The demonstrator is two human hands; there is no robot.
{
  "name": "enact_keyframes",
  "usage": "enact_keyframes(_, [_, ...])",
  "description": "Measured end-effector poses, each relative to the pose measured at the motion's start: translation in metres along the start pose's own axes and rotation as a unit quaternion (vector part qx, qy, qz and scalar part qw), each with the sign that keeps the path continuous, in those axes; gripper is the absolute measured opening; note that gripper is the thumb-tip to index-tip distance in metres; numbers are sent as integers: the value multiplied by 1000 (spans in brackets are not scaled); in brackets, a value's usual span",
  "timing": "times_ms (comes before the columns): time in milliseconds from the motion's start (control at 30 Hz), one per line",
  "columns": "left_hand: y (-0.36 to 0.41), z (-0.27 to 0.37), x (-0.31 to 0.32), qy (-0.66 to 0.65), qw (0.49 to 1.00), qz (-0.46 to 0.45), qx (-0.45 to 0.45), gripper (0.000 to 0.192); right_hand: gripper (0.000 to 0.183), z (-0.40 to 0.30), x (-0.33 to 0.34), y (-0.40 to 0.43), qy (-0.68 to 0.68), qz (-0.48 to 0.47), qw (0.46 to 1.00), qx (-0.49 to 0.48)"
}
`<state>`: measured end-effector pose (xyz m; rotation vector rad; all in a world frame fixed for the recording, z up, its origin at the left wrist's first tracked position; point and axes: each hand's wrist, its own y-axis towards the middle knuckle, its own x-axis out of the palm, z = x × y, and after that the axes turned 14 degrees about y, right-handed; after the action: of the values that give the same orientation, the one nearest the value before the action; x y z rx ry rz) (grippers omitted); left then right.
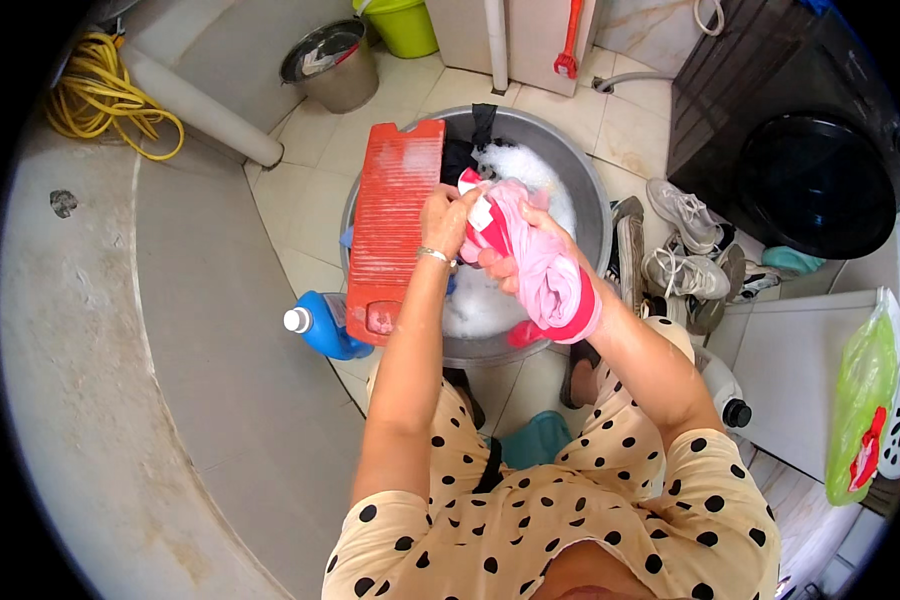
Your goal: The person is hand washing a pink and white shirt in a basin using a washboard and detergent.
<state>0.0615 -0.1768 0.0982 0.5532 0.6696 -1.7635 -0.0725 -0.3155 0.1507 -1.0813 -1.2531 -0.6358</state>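
Note:
A wet pink garment (544, 270) with a hot-pink band and a white label is bunched up over a grey wash basin (596, 176). My right hand (529, 240) grips its middle, and some of the cloth drapes over my wrist. At its upper end my left hand (450, 217), a bracelet on the wrist, pinches the cloth beside the label. Below both hands the basin holds white suds (487, 304) and dark cloth (457, 157). A red plastic washboard (394, 232) leans across the basin's left side, with foam on its ridges.
A blue detergent bottle (322, 322) stands left of the basin. Several shoes (686, 274) crowd its right side, before a black front-loading washing machine (787, 150). Behind are a metal bucket (345, 79) and a green bucket (401, 30). A yellow hose (105, 97) hangs at left.

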Motion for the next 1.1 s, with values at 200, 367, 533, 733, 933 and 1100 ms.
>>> enact_keyframes(200, [8, -14, -3, -407, 892, -142, 137, 44, 52, 5, 20, 14, 170, -119, 974, 89])
enact_keyframes(367, [-1, 6, -9, -618, 752, -227, -43, 70, 62, -5, 41, 25, 278, -257, 916, 133])
enact_keyframes(533, [10, -26, 3, -666, 645, -261, 270, 85, 66, -5, 47, 45, 257, -380, 877, 140])
enact_keyframes(733, [39, -71, 4, -806, 505, -308, 39, 106, 58, 8, 34, 50, 265, -315, 899, 151])
enact_keyframes(933, [33, -15, 2, -702, 695, -153, -13, 45, 52, -2, -3, 33, 99, -123, 981, 112])
enact_keyframes(1100, [9, 0, -16, -620, 770, -149, -30, 19, 55, -3, 8, 24, -204, 84, 974, 45])
